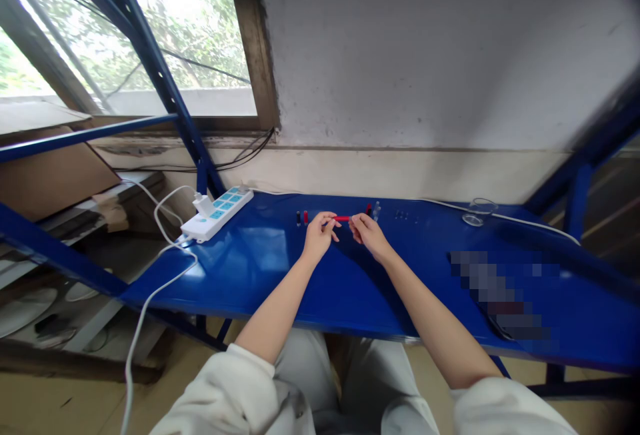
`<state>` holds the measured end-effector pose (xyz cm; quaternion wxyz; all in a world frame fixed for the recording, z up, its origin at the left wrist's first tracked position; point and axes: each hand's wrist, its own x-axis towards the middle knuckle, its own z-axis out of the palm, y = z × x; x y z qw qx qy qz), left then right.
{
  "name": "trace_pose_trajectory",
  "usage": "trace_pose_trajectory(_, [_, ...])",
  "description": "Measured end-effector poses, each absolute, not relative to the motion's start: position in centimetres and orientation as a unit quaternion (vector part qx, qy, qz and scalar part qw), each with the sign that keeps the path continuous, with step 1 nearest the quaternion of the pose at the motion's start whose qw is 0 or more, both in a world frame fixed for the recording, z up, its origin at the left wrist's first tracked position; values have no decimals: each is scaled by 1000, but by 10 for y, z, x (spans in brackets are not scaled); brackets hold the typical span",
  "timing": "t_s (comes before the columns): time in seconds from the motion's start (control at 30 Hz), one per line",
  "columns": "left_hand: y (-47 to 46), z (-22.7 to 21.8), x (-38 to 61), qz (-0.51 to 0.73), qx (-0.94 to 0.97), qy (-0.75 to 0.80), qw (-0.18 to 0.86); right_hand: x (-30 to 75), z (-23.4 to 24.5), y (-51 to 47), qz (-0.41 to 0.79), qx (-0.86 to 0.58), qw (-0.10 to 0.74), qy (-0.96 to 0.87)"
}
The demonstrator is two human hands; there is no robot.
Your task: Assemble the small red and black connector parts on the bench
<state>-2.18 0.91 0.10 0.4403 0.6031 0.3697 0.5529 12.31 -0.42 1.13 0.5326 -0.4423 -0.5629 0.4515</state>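
Between my two hands a slim red tube point(342, 218) is held level above the blue table; its exact kind is too small to tell. The fingers of my left hand point(319, 232) pinch its left end. At the other end, my right hand point(366, 230) is closed around it with thumb and fingertips. Left of my left hand stand a small black tube point(299, 217) and a small red tube point(306, 217). Just behind my right hand are another dark red piece point(369, 209) and some clear pieces point(377, 210), partly hidden by the hand.
A white power strip point(217, 215) with a plug and cable lies on the blue table point(240, 282) at the left. Several tiny clear parts point(403, 215) sit to the right. Farther right are a clear ring-shaped item point(473, 220) and a blurred-out dark object point(500, 295).
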Motion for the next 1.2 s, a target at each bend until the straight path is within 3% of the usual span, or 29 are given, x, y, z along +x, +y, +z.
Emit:
trace_pose_trajectory(0.33, [9, 1, -22, 552, 606, 373, 434, 124, 12, -6, 443, -480, 487, -580])
trace_pose_trajectory(0.63, [1, 13, -23, 501, 558, 333, 571, 125, 14, -9, 472, -433, 496, -587])
trace_pose_trajectory(0.83, [2, 12, -24, 525, 542, 357, 551, 127, 14, -8, 467, -422, 494, -600])
trace_pose_trajectory(1.07, [5, 10, -25, 559, 513, 369, 537, 131, 15, -8, 396, -459, 470, -641])
trace_pose_trajectory(1.2, [4, 7, -22, 525, 558, 355, 535, 135, 10, -4, 284, -477, 444, -704])
